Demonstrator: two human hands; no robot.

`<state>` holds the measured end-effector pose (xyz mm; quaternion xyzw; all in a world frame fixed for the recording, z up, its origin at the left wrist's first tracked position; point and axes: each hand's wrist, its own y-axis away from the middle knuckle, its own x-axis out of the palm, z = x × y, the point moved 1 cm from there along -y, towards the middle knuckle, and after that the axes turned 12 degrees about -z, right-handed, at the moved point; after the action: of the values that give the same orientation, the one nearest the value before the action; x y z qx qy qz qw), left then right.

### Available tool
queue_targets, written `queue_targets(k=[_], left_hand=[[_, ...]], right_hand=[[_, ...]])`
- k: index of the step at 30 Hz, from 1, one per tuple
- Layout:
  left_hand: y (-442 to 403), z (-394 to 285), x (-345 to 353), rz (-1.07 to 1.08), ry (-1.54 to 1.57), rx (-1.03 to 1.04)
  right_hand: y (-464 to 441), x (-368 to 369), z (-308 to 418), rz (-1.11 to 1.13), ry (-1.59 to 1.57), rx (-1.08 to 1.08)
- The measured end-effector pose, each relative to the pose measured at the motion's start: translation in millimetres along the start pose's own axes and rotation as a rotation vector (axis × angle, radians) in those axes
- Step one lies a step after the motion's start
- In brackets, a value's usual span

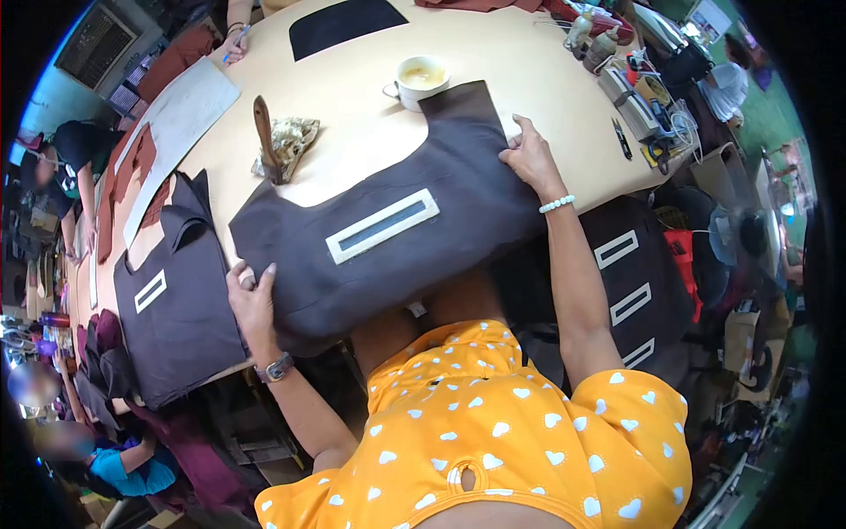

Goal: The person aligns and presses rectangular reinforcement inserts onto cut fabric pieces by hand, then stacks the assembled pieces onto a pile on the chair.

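A dark fabric piece (388, 185) with a pale rectangular frame (382, 226) round a bluish strip lies over the table's near edge. At its left end, my left hand (252, 298) has thumb and fingers apart, touching the cloth's edge. My right hand (532, 161) is at the right end, its thumb and fingers closed on the cloth's edge, index finger lifted. Beyond the cloth stand a white cup (419, 81) and a brush with a wooden handle (266, 139) on a crumpled, stained wad (295, 145).
Another dark fabric piece (181, 291) lies left on the table (352, 97). More framed dark cloth (630, 273) hangs at right. A pen (622, 139), bottles (603, 48) and tools sit at the right edge. Co-workers are at left; another person's hand (235, 44) holds a pen.
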<state>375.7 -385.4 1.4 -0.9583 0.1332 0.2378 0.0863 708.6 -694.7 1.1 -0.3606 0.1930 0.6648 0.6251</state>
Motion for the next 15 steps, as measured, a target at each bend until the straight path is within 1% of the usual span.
queue_targets(k=[1,2,5,6,8,9,11,12,13,14,15], left_hand=[[-0.5,-0.6,0.3,0.006,0.179,-0.066],[-0.3,-4.9,1.1,0.029,0.269,-0.039],[1.1,-20.5,-0.8,0.107,0.528,0.034],[-6.5,-15.1,1.6,0.177,0.537,0.077],[-18.8,-18.4,-5.2,0.392,0.303,0.069],[-20.5,-27.1,-8.4,0.493,0.185,0.065],[-19.1,-46.3,-17.1,0.356,0.224,0.176],[-20.1,-52.3,-22.5,0.284,0.252,0.241],[-20.9,-58.6,-27.2,0.214,0.281,0.306],[-18.6,-61.8,-35.4,0.239,0.338,0.143],[-13.1,-64.6,-37.5,0.229,0.323,0.192]], right_hand=[[0.7,-4.1,7.4,-0.038,-0.043,0.025],[1.3,-5.7,11.9,-0.074,-0.086,0.050],[-10.3,3.9,9.9,-0.097,-0.071,0.071],[-12.4,6.4,14.3,-0.043,-0.059,0.042],[-16.6,8.9,24.2,0.064,-0.034,-0.018],[-20.7,9.6,23.9,-0.042,-0.134,-0.141],[-23.8,13.2,22.0,-0.253,-0.337,-0.385],[-15.7,-2.6,34.6,-0.281,-0.416,-0.316],[-9.5,-14.3,36.4,-0.314,-0.425,-0.338],[-4.5,-25.6,34.2,-0.348,-0.433,-0.360],[-0.1,-34.6,28.0,-0.383,-0.440,-0.382]])
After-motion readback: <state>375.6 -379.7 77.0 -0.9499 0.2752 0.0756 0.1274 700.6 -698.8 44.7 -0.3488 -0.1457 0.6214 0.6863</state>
